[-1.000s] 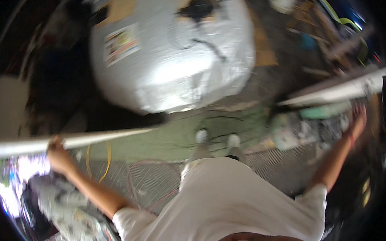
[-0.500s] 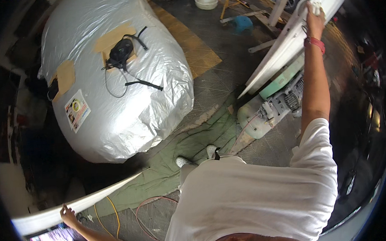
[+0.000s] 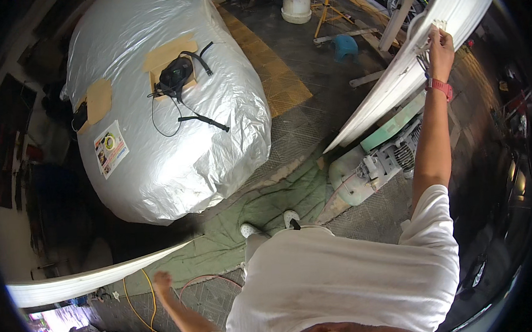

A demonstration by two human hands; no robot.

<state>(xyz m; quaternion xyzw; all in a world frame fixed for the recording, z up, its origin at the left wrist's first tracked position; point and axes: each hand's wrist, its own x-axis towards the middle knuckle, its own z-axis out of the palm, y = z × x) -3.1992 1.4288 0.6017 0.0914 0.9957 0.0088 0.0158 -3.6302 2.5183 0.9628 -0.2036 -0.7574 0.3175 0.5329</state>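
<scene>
big silver-covered bulk (image 3: 176, 165) sits at ten o'clock, open floor (image 3: 297, 125) running between its edge and the right white panel (image 3: 388, 78) at two; the left white panel (image 3: 97, 283) stretches along eight. at eleven, an open cardboard box (image 3: 169, 49) cradles black strapped gear (image 3: 177, 74). right hand (image 3: 442, 51), two o'clock: fingers bent at that panel's edge, grip unclear. left hand (image 3: 162, 281), seven-thirty, clear of its panel, finger spread too blurred to tell.
</scene>
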